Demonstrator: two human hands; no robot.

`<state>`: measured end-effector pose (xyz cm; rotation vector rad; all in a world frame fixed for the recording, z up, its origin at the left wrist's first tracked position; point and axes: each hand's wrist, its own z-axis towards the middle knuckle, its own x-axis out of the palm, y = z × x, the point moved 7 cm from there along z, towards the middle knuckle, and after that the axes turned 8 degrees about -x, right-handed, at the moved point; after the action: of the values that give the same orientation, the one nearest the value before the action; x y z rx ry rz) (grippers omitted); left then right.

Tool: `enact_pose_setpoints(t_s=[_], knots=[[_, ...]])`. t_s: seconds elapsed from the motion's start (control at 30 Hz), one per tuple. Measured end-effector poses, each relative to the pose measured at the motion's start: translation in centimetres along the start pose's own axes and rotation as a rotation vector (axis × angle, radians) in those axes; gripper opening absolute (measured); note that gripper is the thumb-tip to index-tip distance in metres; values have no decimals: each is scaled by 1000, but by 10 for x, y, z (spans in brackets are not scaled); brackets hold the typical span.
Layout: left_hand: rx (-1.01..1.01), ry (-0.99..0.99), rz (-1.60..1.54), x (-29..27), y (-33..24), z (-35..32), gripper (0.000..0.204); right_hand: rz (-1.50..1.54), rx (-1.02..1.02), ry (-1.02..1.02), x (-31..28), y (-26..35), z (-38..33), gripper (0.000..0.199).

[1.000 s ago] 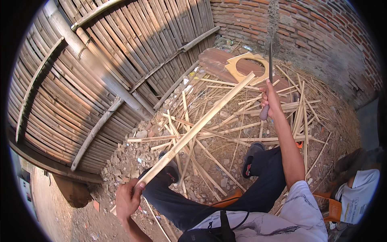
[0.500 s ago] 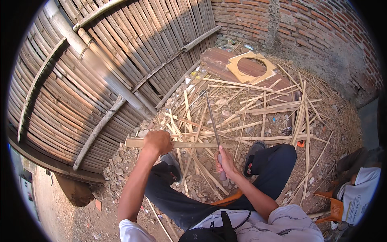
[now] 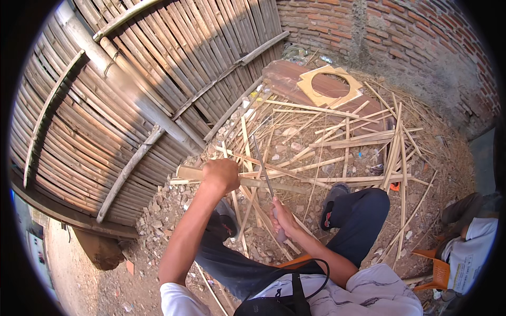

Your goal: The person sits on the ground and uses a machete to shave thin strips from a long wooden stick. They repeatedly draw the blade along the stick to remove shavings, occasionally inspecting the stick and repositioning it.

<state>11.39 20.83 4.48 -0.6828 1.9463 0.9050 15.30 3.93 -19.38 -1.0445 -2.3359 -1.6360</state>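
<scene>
— What did we have in hand at that moment?

— A long split bamboo slat (image 3: 247, 181), lying crosswise just above our knees. Our left hand (image 3: 221, 175) was closed around it near its left end, fingers wrapped tight in a fist. Our right hand (image 3: 282, 218) gripped the handle of a long thin blade (image 3: 263, 168), fingers curled shut on it, and the blade rose up and away to cross the slat just right of the left fist.

— How did we judge the slat would handle?

— Light and stiff, we thought, but springy along its length, and likely splintery at the split edges. Holding it near one end with a full fist, clear of the blade, looked like the sensible grip.

— And around it?

— A loose heap of bamboo strips (image 3: 337, 137) covered the rubble ground in front of us. Beyond lay a reddish board (image 3: 287, 79) bearing a pale square cut-out with a round hole (image 3: 329, 87). A woven bamboo fence (image 3: 132, 95) leaned at left, a brick wall (image 3: 400, 31) stood behind.

— Any packaging?

— At lower right a white sack with dark print (image 3: 469, 255) sat by an orange plastic chair (image 3: 435, 263); we couldn't make the print out.
</scene>
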Motion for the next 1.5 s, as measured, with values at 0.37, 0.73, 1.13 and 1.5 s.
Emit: enact_pose_setpoints(t_s=[0.37, 0.73, 1.13, 1.5], knots=[[83, -45, 130, -41, -28, 7, 29, 82, -79, -54, -28, -3, -5, 61], [144, -134, 160, -45, -62, 16, 22, 73, -224, 1, -3, 48, -13, 61], [174, -177, 153, -42, -62, 12, 16, 146, 22, 29, -9, 39, -12, 62], [208, -342, 204, -38, -63, 8, 11, 139, -185, -99, -19, 72, 2, 29]])
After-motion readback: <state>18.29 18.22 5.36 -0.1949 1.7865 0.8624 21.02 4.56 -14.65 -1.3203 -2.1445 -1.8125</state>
